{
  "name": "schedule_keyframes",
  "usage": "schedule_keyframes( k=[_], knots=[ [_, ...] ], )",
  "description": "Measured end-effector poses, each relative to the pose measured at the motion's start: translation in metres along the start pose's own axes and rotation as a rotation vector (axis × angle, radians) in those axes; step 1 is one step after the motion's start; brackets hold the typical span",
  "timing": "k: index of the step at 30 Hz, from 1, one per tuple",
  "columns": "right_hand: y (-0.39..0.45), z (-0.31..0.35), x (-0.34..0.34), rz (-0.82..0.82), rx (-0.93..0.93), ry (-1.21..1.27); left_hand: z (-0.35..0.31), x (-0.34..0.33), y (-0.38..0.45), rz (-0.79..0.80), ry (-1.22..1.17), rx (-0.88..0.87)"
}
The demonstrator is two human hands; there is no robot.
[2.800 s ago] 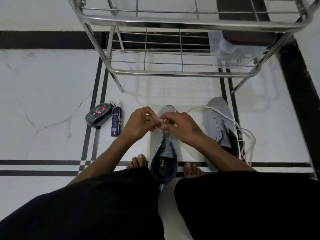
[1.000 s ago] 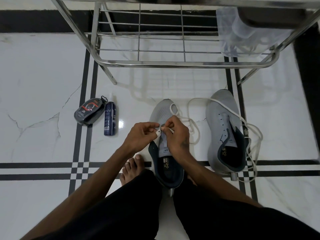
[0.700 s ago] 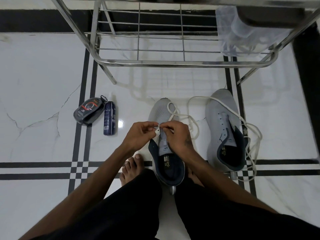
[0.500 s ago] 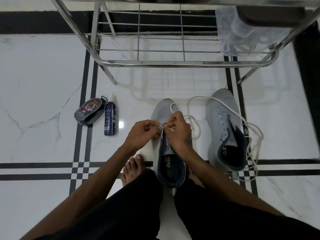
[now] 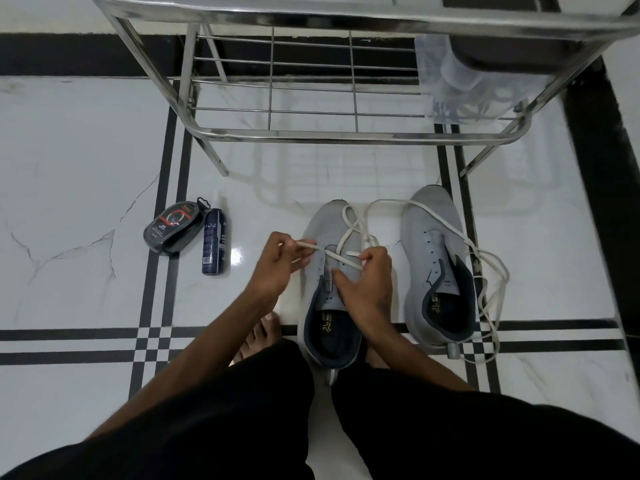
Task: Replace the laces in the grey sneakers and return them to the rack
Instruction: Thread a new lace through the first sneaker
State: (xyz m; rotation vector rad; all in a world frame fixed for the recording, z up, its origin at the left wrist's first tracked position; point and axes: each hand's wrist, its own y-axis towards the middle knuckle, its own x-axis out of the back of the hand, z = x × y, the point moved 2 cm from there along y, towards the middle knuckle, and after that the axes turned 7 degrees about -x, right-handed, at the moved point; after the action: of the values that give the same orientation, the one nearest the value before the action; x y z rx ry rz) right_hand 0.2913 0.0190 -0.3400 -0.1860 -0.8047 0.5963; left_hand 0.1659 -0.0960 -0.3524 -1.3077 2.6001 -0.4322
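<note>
I see the near grey sneaker (image 5: 329,271) on the floor (image 5: 86,168) between my feet, toe toward the steel rack (image 5: 346,136). My left hand (image 5: 277,268) has its grip pinched on one end of the white lace (image 5: 341,259). My right hand (image 5: 367,285) rests on the tongue, fingers curled at the other strand, apparently holding it. The second sneaker (image 5: 436,258) sits just right, loose lace (image 5: 491,271) draped over it. A spray bottle (image 5: 214,245) and polish case (image 5: 173,226) lie left.
</note>
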Motion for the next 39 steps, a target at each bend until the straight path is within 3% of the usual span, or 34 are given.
schedule_keyframes(
  k=[2,5,7,8,10,12,14,16,19,22,27,29,31,33,36,39],
  knots=[
    [0.002,-0.007,-0.004,0.030,-0.079,0.040,-0.013,0.004,-0.002,-0.123,-0.227,0.072],
    [0.003,-0.009,-0.005,0.044,-0.059,0.030,-0.033,0.026,-0.004,-0.392,-0.504,0.134],
    [0.003,-0.009,-0.003,0.032,-0.036,0.026,-0.041,0.051,-0.011,-0.542,-0.432,0.111],
    [0.002,-0.009,-0.001,0.025,-0.046,0.031,-0.044,0.063,-0.016,-0.570,-0.219,0.056],
    [0.000,-0.008,0.000,0.024,-0.072,0.053,-0.046,0.077,-0.023,-0.491,0.383,-0.090],
    [0.000,-0.007,0.000,0.032,-0.088,0.089,-0.041,0.071,-0.023,-0.269,0.988,-0.279],
    [0.000,-0.006,-0.001,0.042,-0.110,0.120,-0.031,0.046,-0.017,-0.023,1.310,-0.493],
    [-0.001,-0.005,-0.001,0.066,-0.113,0.128,-0.023,0.013,-0.011,0.153,1.269,-0.572],
    [-0.001,-0.005,-0.002,0.107,-0.112,0.107,-0.017,-0.015,-0.005,0.192,1.150,-0.389],
    [0.000,-0.007,0.000,0.114,-0.139,0.070,-0.021,-0.001,-0.002,0.062,1.135,-0.273],
    [0.002,-0.009,-0.001,0.127,-0.129,0.087,-0.052,0.085,-0.025,-0.304,1.026,-0.117],
    [0.002,-0.010,-0.002,0.130,-0.104,0.078,-0.053,0.104,-0.033,-0.318,1.144,-0.186],
    [0.001,-0.010,-0.002,0.140,-0.080,0.095,-0.047,0.093,-0.032,-0.231,1.334,-0.365],
    [0.002,-0.010,-0.002,0.153,-0.070,0.109,-0.035,0.055,-0.019,-0.059,1.333,-0.486],
    [0.004,-0.009,0.000,0.178,-0.081,0.082,-0.019,-0.010,0.001,0.191,1.283,-0.437],
    [0.005,-0.007,0.003,0.197,-0.079,0.051,-0.013,-0.024,0.010,0.230,1.408,-0.371]
  ],
)
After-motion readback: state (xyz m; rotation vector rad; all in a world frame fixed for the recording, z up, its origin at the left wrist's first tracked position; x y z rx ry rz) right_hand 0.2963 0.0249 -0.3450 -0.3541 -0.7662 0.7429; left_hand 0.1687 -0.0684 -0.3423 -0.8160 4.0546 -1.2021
